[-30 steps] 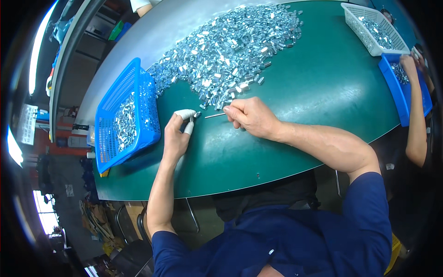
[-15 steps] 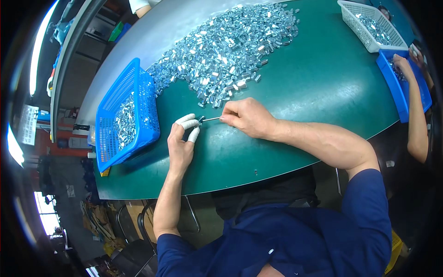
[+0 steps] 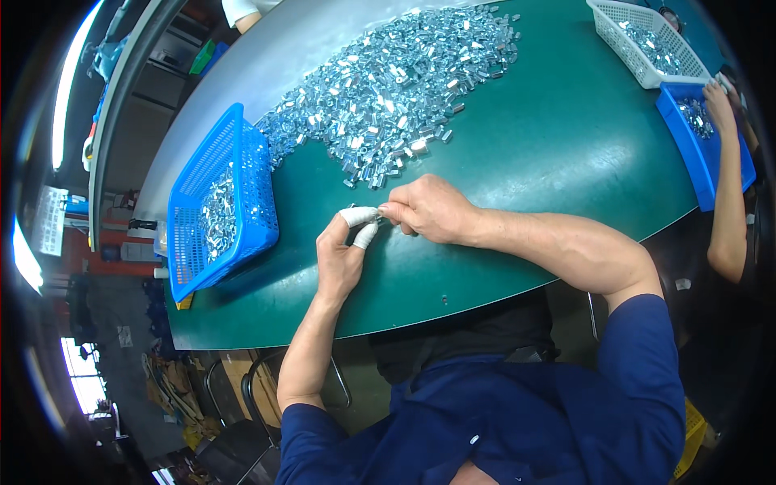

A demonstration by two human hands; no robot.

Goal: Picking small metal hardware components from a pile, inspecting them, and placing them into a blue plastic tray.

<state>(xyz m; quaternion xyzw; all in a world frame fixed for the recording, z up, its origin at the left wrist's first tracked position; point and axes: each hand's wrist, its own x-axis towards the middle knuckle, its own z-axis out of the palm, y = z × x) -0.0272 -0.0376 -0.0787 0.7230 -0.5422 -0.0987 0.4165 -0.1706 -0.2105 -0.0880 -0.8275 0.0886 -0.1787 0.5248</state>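
My left hand (image 3: 341, 252) rests on the green table (image 3: 566, 145), its thumb and forefinger tips in white finger covers, pinched on a small silver metal part (image 3: 377, 217). My right hand (image 3: 427, 208) meets it from the right, fingertips closed on the same small part, which is mostly hidden between the fingers. A large heap of shiny silver metal parts (image 3: 388, 89) lies just beyond both hands. A blue mesh basket (image 3: 220, 202) holding several of these parts stands to the left of my left hand.
A white basket (image 3: 643, 40) and a second blue basket (image 3: 703, 137), both with metal parts, sit at the far right, where another person's arm (image 3: 725, 186) reaches in. The table's curved front edge runs just below my wrists.
My right hand, earlier holding a thin metal rod toward my left hand, has closed the gap; both sets of fingertips now meet at the small part. Both hands shifted slightly toward me.
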